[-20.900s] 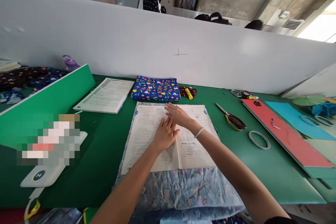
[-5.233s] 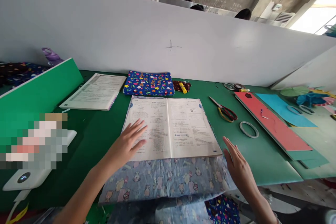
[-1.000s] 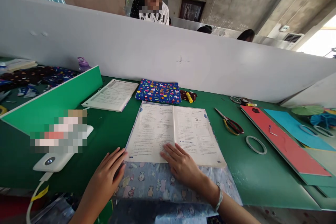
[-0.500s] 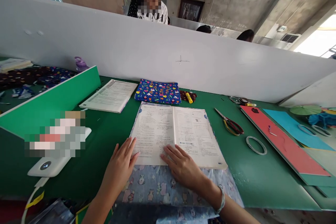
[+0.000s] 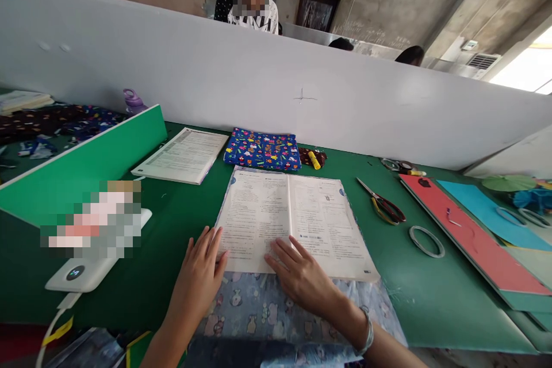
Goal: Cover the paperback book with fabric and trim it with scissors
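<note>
The book (image 5: 321, 215) lies open and flat on the tabletop (image 5: 466, 310), the blue patterned fabric (image 5: 263, 313) beneath it spread past its near edge and unfolded, with the open, empty left hand (image 5: 196, 279) at its near-left corner and the right hand (image 5: 304, 282), open and gripping nothing, palm down near the center crease.

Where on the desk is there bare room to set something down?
Bare green desk shows between the power bank and left hand, and right of the open book, nearer than the tape ring. It is crowded by the partition, where papers, folded blue cloth and glue stick sit close.
</note>
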{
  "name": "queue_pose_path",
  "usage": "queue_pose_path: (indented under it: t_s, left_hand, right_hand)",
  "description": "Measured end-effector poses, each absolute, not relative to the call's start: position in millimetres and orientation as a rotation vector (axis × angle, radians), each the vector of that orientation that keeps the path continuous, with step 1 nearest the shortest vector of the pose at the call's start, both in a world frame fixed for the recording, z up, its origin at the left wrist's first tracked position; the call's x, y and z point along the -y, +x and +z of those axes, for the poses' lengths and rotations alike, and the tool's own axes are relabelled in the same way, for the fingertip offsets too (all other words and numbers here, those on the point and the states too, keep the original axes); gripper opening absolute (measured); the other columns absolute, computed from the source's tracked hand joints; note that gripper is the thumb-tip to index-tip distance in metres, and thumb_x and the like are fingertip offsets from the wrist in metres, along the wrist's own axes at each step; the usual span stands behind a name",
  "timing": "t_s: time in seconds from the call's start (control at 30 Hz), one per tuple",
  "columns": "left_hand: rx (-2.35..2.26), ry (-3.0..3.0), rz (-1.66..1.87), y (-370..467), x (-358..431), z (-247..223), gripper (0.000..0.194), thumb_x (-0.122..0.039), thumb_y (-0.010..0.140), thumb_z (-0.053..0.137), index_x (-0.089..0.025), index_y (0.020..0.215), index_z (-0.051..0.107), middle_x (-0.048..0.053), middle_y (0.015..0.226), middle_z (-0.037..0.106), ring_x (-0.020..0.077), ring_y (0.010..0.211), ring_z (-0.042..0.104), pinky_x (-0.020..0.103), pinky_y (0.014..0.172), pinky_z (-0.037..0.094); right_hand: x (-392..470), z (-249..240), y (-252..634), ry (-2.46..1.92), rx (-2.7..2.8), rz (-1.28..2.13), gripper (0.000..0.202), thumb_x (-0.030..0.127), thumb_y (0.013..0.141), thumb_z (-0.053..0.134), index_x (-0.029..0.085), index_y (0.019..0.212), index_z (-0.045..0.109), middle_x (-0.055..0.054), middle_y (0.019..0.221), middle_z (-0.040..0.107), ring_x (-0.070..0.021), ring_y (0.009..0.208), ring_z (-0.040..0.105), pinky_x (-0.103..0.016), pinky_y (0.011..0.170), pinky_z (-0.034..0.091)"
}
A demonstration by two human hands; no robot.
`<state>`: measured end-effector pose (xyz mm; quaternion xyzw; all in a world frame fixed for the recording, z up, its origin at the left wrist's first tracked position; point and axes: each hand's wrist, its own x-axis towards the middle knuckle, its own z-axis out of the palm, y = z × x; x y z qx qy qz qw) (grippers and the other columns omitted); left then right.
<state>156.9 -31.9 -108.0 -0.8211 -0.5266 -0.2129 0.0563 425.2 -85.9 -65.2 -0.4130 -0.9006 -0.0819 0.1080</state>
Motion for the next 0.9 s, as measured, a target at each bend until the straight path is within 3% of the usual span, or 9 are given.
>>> queue_pose_path:
  t_s: [0.23, 0.37, 0.6, 0.9]
  left_hand:
    - [1.599, -2.519, -0.702, 157.8, 32.0, -105.6, 0.058, -0.045, 0.098, 0.034, -0.019, 0.149, 0.027, 0.013, 0.143, 0.049, 0.0314, 0.134, 0.042, 0.054, 0.107, 0.038]
    - [1.616, -2.519, -0.723, 158.1, 32.5, -105.1, 0.057, -0.046, 0.098, 0.035, -0.019, 0.148, 0.029, 0.013, 0.142, 0.049, 0.0314, 0.135, 0.041, 0.053, 0.108, 0.037]
    - [1.642, -2.514, -0.711, 158.4, 32.6, -104.4, 0.053, -0.048, 0.097, 0.034, -0.017, 0.139, 0.045, 0.013, 0.140, 0.052, 0.0330, 0.136, 0.039, 0.053, 0.108, 0.038]
    - [1.656, -2.520, -0.669, 158.1, 33.3, -105.9, 0.055, -0.049, 0.097, 0.034, -0.017, 0.140, 0.044, 0.013, 0.142, 0.049, 0.0337, 0.137, 0.036, 0.053, 0.109, 0.036]
  right_hand:
    - [81.3, -57.4, 412.7, -0.998, 2.704, -0.437, 0.036, 0.009, 0.095, 0.043, 0.011, 0.128, 0.054, -0.012, 0.130, 0.061, -0.0240, 0.126, 0.051, -0.037, 0.097, 0.052]
    - [77.0, -60.7, 403.4, -0.897, 2.674, -0.470, 0.032, 0.012, 0.094, 0.048, 0.011, 0.125, 0.057, -0.014, 0.127, 0.062, -0.0269, 0.123, 0.054, -0.038, 0.096, 0.053]
    - [74.3, -72.4, 404.0, -0.895, 2.621, -0.402, 0.033, 0.007, 0.092, 0.049, 0.006, 0.124, 0.057, -0.017, 0.120, 0.066, -0.0258, 0.119, 0.058, -0.038, 0.094, 0.054]
    - [75.7, -72.2, 404.4, -0.942, 2.639, -0.324, 0.036, 0.005, 0.092, 0.048, 0.003, 0.127, 0.055, -0.017, 0.123, 0.064, -0.0257, 0.121, 0.056, -0.037, 0.097, 0.053]
